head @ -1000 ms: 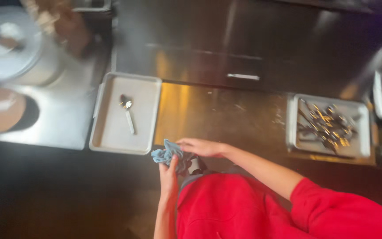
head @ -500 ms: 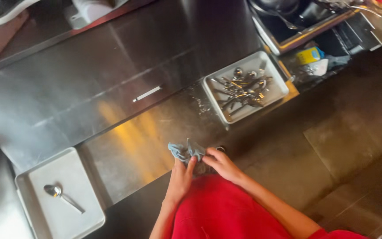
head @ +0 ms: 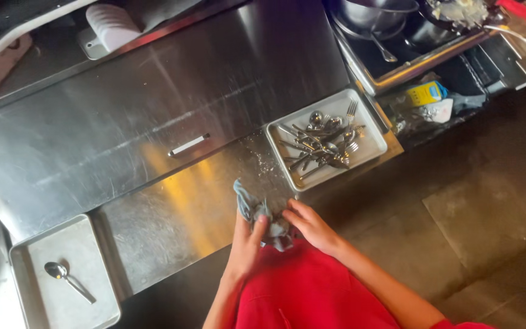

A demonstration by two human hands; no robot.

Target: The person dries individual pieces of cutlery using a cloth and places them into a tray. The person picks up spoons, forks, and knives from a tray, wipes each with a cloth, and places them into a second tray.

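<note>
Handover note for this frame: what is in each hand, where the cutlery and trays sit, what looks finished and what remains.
Left hand and right hand both grip a blue cloth, bunched between them at the counter edge; whether a utensil is inside cannot be told.
Tray on the right: a pile of cutlery, spoons and forks mixed.
Tray on the left: a single spoon.
Done: one spoon set apart.
Left: the pile in the right tray.
</note>
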